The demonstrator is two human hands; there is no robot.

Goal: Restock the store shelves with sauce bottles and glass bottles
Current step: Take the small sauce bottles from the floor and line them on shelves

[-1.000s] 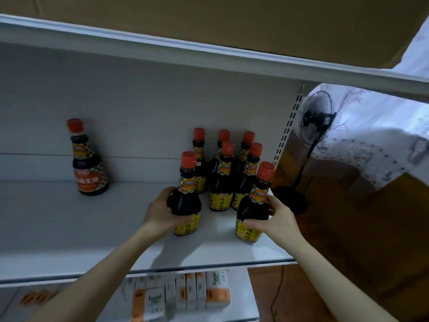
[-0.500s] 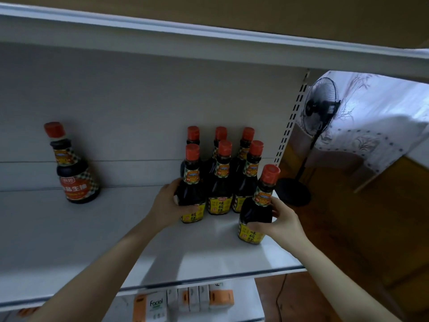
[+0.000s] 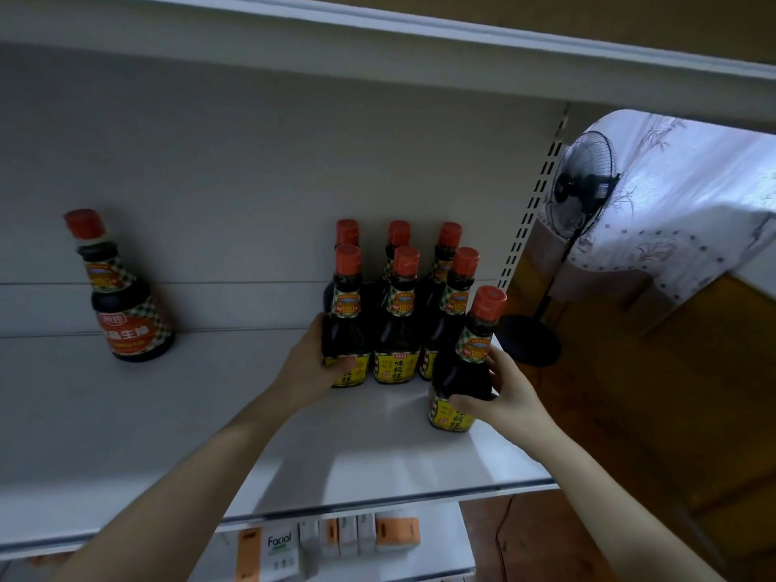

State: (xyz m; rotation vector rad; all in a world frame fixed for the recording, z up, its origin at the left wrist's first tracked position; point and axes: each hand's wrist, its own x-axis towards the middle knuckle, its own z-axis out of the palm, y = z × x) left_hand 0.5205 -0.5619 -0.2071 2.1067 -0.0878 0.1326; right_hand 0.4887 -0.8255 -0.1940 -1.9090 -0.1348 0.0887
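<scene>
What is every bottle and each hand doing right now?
Left hand: gripping the front-left bottle, upright in the group.
Right hand: gripping the front bottle, tilted, near the shelf edge.
Lone bottle: standing apart at left, capped.
Fan: blades not visible, cannot tell.

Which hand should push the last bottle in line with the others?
Probably the right hand. It grips the tilted front bottle, which stands apart at the shelf's right end, forward of the group. The left hand holds a bottle already in the row.
</scene>
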